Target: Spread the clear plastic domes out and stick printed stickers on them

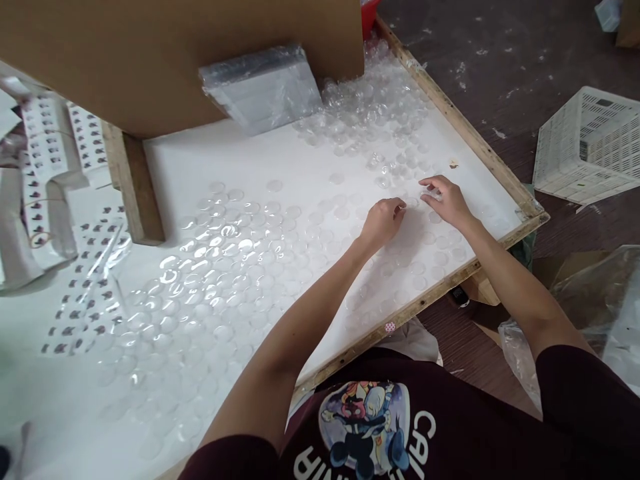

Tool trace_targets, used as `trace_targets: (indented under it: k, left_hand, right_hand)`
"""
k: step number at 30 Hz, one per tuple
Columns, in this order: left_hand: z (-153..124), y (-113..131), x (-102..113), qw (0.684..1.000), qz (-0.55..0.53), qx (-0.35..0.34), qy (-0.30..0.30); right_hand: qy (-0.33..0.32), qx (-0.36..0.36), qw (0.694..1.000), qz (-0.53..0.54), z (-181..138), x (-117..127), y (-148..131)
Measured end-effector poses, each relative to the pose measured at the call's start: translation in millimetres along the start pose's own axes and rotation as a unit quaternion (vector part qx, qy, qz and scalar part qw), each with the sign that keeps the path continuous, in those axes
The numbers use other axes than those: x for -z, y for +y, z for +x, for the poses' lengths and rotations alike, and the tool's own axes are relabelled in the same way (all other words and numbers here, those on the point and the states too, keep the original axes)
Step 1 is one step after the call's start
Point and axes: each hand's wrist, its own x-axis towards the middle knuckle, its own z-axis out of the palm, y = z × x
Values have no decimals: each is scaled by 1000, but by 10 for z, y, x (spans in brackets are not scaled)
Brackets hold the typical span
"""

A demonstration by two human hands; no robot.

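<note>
On the white tabletop (320, 170), my left hand (383, 222) is curled, thumb and fingertips drawn together. Whatever is in that pinch, if anything, is too small to tell. My right hand (447, 199) is just to its right, thumb and fingers bent around a clear round piece (433, 193), its outline faint. Between the two hands a clear disc (412, 202) shows at table level. Many similar clear discs (245, 245) lie spread over the left and middle of the table, some with bright glare.
A heap of clear domed pieces (350, 110) lies at the back, beside a plastic-wrapped pack (270, 87) leaning on a cardboard box (175, 60). Printed sticker sheets (83, 293) are at left, near a wooden block (135, 190). A wooden rim (463, 130) edges the table; a white crate (590, 143) stands beyond.
</note>
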Motion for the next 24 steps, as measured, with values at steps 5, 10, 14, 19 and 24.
trace_targets:
  k: [5,10,14,19,24]
  left_hand:
    - [38,60,42,998,20,48,-32]
    - [38,118,20,996,88,6,-13]
    - [38,140,-31,989,139,-39,-30]
    - [37,144,-91,978,185,-83,-51]
    - [-9,185,-165,984,140,-106,-28]
  right_hand:
    - [74,-17,997,-15,11,182,206]
    - [112,-70,984,-117,-48,375,592]
    - [96,-67,981,-157,-98,330,594]
    - [51,-3,990,-128,-3,177,411]
    - [35,-15,988,-151,168,136,448]
